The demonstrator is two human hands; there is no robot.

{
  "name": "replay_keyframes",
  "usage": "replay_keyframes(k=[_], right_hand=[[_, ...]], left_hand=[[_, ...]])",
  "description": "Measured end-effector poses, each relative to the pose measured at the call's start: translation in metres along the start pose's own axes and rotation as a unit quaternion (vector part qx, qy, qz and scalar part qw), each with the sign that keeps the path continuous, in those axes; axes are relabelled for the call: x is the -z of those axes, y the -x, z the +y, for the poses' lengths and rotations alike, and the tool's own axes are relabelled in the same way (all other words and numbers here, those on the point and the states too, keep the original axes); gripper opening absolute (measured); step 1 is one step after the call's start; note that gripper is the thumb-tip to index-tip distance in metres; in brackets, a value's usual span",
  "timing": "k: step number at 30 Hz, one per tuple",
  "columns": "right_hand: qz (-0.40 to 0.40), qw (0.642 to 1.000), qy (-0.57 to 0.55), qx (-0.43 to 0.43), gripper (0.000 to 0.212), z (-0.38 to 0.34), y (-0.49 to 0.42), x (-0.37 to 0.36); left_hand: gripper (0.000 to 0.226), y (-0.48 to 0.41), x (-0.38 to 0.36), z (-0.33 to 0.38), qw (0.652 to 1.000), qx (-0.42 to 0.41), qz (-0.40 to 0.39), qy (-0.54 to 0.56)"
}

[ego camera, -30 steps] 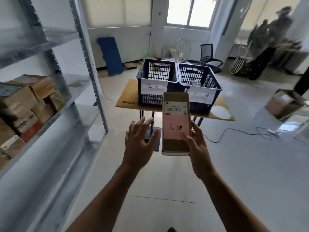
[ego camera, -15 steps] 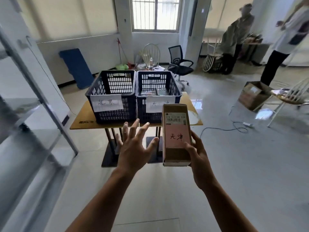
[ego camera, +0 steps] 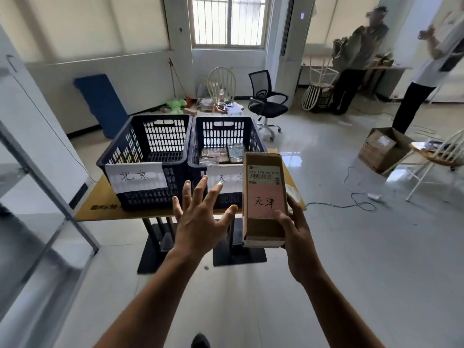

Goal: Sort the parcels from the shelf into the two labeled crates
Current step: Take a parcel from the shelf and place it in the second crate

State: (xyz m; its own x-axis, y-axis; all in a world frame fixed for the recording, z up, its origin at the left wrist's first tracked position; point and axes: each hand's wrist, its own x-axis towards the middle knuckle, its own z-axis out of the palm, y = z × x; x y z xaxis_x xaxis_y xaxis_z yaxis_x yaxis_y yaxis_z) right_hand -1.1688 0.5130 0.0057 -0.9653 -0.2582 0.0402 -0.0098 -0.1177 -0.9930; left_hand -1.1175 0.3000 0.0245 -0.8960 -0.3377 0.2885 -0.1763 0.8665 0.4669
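One oblong cardboard parcel point(ego camera: 265, 194) in right hand point(ego camera: 298, 237).

Premises present as an office room given over to parcel sorting. Evidence: glossy tiled floor point(ego camera: 339, 259), barred window point(ego camera: 227, 20), mesh office chair point(ego camera: 266, 100) and steel shelving point(ego camera: 50, 189) at the left. A left crate point(ego camera: 148, 146) and right crate point(ego camera: 221, 131), both paper-labelled, stand side by side on a tabletop point(ego camera: 98, 199); a cardboard box point(ego camera: 380, 149) sits on the floor.
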Motion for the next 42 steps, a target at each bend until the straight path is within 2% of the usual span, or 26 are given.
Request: replay_keyframes(k=[2, 7, 11, 15, 19, 23, 27, 33, 37, 42], right_hand=[[-0.001, 1.0, 0.001, 0.003, 0.044, 0.001, -0.034, -0.012], [-0.002, 1.0, 0.01, -0.002, 0.044, -0.009, -0.118, -0.048], [-0.002, 1.0, 0.029, -0.012, 0.057, -0.016, -0.188, -0.073], [0.0, 0.999, 0.04, -0.015, 0.056, -0.011, -0.254, -0.089], [-0.015, 0.995, 0.09, -0.029, 0.054, 0.01, -0.324, -0.097], [-0.041, 0.993, 0.088, -0.059, 0.053, 0.046, -0.397, -0.097], [-0.059, 0.983, 0.126, -0.124, 0.068, 0.085, -0.454, -0.097], [-0.089, 0.955, 0.161, -0.235, 0.076, 0.152, -0.507, -0.099], [-0.108, 0.93, 0.214, -0.278, 0.065, 0.164, -0.519, -0.105], [-0.149, 0.911, 0.233, -0.307, 0.079, 0.171, -0.518, -0.105]], left_hand=[[0.076, -0.032, -0.006, -0.015, 1.0, 0.0, 0.0, 0.003], [0.07, -0.114, -0.018, -0.053, 1.0, 0.002, -0.016, 0.014], [0.075, -0.175, -0.024, -0.082, 1.0, -0.003, -0.018, 0.016], [0.069, -0.225, -0.037, -0.099, 0.999, 0.004, -0.037, 0.015], [0.068, -0.272, -0.056, -0.109, 0.998, 0.005, -0.056, 0.004], [0.068, -0.325, -0.08, -0.122, 0.997, 0.021, -0.071, -0.026], [0.068, -0.361, -0.102, -0.136, 0.991, 0.047, -0.114, -0.051], [0.072, -0.406, -0.126, -0.147, 0.98, 0.061, -0.157, -0.102], [0.073, -0.424, -0.143, -0.152, 0.974, 0.06, -0.181, -0.121], [0.072, -0.442, -0.154, -0.164, 0.967, 0.045, -0.212, -0.133]])
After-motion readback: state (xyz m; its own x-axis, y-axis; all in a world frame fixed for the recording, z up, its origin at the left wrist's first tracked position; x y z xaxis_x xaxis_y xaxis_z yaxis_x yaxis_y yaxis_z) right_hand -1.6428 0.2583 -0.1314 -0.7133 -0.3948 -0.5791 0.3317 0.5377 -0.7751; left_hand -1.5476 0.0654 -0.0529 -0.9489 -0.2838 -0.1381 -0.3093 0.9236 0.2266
